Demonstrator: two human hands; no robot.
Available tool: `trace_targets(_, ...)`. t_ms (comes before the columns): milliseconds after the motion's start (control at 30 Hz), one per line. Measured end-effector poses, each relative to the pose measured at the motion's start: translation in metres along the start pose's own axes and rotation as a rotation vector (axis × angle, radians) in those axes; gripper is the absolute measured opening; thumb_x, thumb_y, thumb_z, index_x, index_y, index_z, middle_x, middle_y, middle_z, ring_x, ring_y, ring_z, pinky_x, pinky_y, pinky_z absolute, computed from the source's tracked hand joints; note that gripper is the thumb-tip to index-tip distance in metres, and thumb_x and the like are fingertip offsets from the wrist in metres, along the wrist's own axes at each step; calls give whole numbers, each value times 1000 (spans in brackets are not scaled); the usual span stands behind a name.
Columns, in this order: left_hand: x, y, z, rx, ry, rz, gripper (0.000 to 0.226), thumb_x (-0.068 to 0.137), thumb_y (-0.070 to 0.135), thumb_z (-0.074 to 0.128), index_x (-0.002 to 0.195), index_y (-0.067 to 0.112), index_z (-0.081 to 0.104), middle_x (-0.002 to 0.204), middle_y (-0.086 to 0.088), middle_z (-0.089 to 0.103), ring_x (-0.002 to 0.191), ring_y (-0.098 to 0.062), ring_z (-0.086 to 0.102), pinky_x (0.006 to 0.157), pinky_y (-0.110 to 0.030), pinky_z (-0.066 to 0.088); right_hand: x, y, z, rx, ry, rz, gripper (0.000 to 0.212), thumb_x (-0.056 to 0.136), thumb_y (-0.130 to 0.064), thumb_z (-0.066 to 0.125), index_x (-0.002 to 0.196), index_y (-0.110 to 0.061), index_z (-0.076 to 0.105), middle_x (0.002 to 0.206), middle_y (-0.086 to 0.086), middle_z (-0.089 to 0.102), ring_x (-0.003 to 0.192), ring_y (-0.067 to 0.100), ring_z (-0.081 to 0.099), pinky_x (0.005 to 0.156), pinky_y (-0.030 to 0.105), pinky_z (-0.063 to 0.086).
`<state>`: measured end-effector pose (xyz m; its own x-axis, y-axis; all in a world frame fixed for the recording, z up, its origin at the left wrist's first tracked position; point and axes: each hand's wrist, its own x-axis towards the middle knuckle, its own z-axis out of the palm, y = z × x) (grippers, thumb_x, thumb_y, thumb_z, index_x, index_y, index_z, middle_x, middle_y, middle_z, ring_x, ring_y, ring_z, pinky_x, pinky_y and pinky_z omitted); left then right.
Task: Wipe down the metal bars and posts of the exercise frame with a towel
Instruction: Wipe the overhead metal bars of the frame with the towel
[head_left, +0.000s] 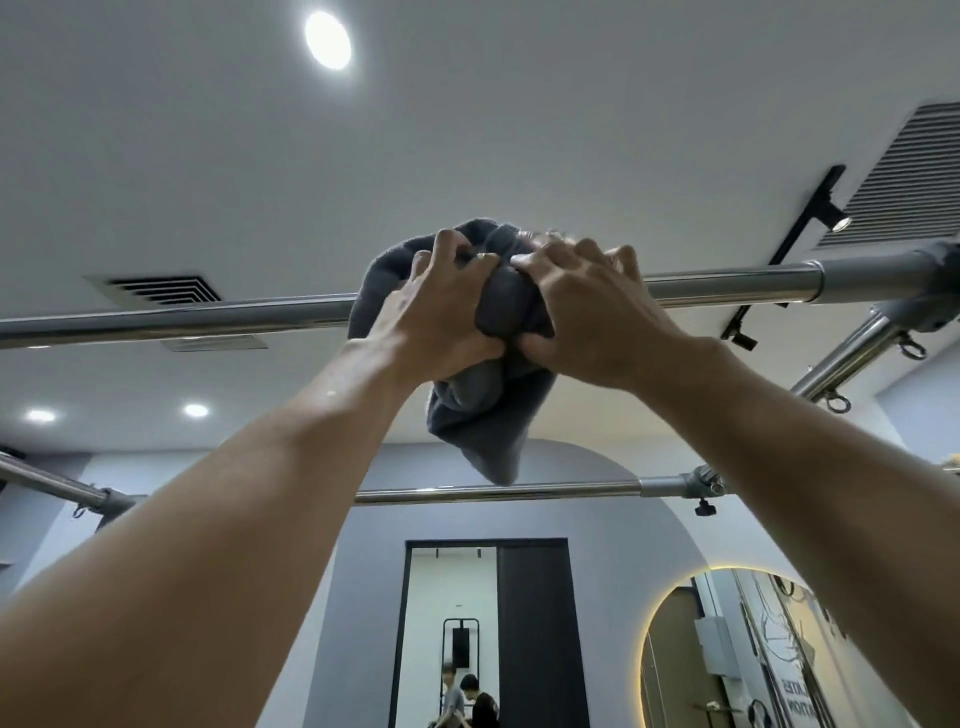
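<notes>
- Grey towel (488, 431): bunched and draped over the overhead crossbar (182, 318) near its middle; one loose end hangs below the bar.
- Left hand (441, 317): raised overhead, fingers curled over the top of the towel, thumb underneath, gripping cloth round the bar.
- Right hand (587, 312): just beside the left, thumbs nearly meeting; fingers curled over towel and bar, thumb pressed into the cloth.
- Overhead crossbar: polished metal, running left to right, joined at the right to a grey corner fitting (883, 280).
- Far crossbar (519, 492): parallel, beyond the towel's hanging end.
- Side rail (841, 358): slants away from the corner fitting and carries eye rings (912, 347).
- Ceiling: round lamp (327, 40), slatted vent (161, 291).
- Background: backlit round mirror (727, 654), open doorway (452, 623).
</notes>
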<state>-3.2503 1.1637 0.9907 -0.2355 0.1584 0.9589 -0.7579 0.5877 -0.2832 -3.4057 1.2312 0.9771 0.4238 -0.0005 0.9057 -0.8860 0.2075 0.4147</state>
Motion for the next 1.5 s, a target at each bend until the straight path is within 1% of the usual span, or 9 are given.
trace_targets(200,-1,-22,-4,-291,117,-5,63,64,27,83,119,22,53,109,7,59,92,-9,54,76,-2,35,14,-7,10,12,53,-48,62,84,-35,66,136,-13,41,135,13,51,123,36,47,101,45,32)
trace_targets(300,-16,-29,-1,-262,220,-2,58,60,27,82,115,22,63,111,1,55,94,-8,47,77,6,26,8,-17,17,-47,96,-77,61,91,-37,60,145,-20,37,141,15,46,122,39,44,100,50,33)
trace_targets(533,-5,-34,-30,-165,171,-84,44,71,25,70,113,22,55,91,4,59,85,-19,52,66,-21,29,43,-41,24,-5,157,118,39,95,-32,51,130,-16,45,123,12,57,115,35,52,94,44,38)
trace_targets(667,-22,-52,-12,-29,223,-6,56,77,26,60,132,20,52,114,-12,53,105,-32,51,94,-36,39,45,-63,32,17,167,85,46,91,-34,57,132,-16,45,128,10,53,118,34,49,95,43,38)
trace_targets(767,-35,-64,2,61,144,119,71,73,50,54,137,24,41,124,-8,53,109,-37,52,93,-54,44,31,-50,33,36,226,30,37,91,-26,55,128,-18,50,128,8,53,117,34,49,95,45,38)
trace_targets(933,-12,-80,-13,70,82,87,75,72,42,75,137,27,42,129,-5,53,116,-36,51,99,-52,40,48,-52,29,121,114,84,47,89,-38,60,133,-26,49,131,6,54,121,32,48,98,44,36)
trace_targets(1067,-40,-68,9,143,250,137,57,87,33,64,138,17,46,130,-11,52,109,-40,52,90,-56,46,30,-52,34,108,196,29,34,92,-24,57,126,-23,54,130,2,53,118,32,47,95,45,38)
trace_targets(1300,-15,-88,-16,-10,155,99,56,86,26,59,140,25,44,133,-8,55,119,-37,53,101,-50,41,54,-64,32,102,116,127,41,94,-28,53,133,-23,47,130,8,54,119,34,49,96,46,37)
trace_targets(1500,-57,-104,-9,136,213,154,50,90,19,58,139,19,46,131,-10,52,106,-44,53,89,-58,47,37,-82,41,147,189,-10,36,92,-25,56,127,-23,52,134,0,50,122,31,45,98,49,38)
